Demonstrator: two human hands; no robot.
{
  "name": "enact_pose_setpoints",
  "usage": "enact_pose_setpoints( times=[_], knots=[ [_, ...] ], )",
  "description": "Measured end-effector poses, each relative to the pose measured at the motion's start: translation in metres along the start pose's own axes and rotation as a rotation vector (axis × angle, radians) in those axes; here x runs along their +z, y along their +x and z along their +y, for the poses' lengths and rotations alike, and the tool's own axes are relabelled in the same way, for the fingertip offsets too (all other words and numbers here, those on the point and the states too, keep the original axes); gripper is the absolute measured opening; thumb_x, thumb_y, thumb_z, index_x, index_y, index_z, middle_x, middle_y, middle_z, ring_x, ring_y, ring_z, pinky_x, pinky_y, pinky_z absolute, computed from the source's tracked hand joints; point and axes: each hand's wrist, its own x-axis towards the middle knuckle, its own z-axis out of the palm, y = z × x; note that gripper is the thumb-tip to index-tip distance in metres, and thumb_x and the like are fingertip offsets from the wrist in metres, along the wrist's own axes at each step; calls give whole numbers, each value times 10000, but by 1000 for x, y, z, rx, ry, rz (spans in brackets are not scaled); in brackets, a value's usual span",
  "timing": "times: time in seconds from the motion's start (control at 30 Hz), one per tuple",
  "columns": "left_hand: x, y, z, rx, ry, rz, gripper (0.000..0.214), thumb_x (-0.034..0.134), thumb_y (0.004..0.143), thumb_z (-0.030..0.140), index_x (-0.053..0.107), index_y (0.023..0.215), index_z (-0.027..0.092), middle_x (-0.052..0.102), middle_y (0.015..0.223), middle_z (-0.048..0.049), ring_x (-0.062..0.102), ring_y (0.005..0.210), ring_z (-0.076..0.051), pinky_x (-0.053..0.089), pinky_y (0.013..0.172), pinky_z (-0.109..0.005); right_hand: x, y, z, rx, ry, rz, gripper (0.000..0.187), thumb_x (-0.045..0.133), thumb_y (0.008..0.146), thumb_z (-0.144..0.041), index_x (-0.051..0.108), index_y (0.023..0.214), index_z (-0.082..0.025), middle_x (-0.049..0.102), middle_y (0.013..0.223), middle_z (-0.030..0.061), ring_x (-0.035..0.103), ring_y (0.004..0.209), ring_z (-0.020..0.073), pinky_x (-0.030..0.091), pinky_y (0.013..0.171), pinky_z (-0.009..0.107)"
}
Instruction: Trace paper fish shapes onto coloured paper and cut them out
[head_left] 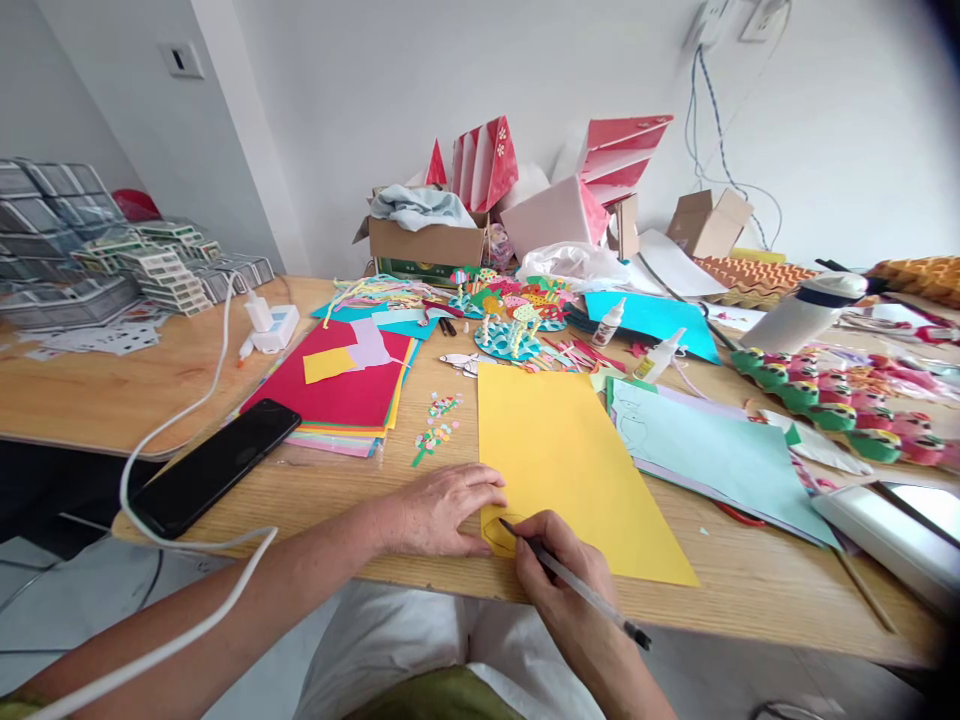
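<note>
Clamped on pen (590, 597), our right hand (579, 556) holds tip at yellow paper (562, 450); our left hand (448, 507), fingers parted, rests on its edge.

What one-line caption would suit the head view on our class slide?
Right hand holds a pen at a drawn outline on yellow paper; left hand rests at the paper's edge.

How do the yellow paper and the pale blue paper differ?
The left hand touches the yellow paper, but not the pale blue paper. The yellow paper's drawing sits by its near left corner; the pale blue paper's drawings are toward its far left. Both carry dark outlines.
</note>
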Motion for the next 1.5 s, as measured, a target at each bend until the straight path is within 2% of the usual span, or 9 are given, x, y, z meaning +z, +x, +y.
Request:
enact_pose_setpoints(
  times=[0.63,0.87,1.1,1.3,1.5],
  knots=[
    [-1,1,-2,26,-24,-2,469,642,733,366,524,1116,123,480,1251,-138,442,1162,-227,341,991,-324,-8,-1,-2,-42,18,-22,95,405,724,-204,435,633,-210,396,450,-73,375,384,92,269,389,195],
    [-1,1,-2,24,-30,-7,477,643,732,373,525,1119,119,481,1249,-139,441,1162,-228,338,993,-325,-10,-1,-4,-49,56,-68,101,395,697,-178,411,603,-212,389,451,-71,371,391,90,262,390,194],
    [0,0,-2,10,-24,-8,465,643,731,376,524,1116,146,472,1264,-124,437,1169,-221,336,995,-322,-5,-2,0,-12,63,24,110,432,762,-240,479,669,-204,435,448,-71,390,377,89,267,378,194],
    [2,0,-3,16,-27,14,448,653,725,344,530,1104,137,473,1261,-134,437,1170,-222,335,997,-321,-1,0,-1,-1,34,22,101,444,770,-238,512,700,-213,525,465,-63,453,383,93,292,380,189],
    [2,0,-4,29,-47,29,446,661,716,334,538,1095,134,487,1246,-138,449,1157,-229,348,988,-328,-1,1,-1,9,7,5,99,447,782,-245,515,717,-215,548,486,-55,470,393,98,307,387,196]
  ],
)
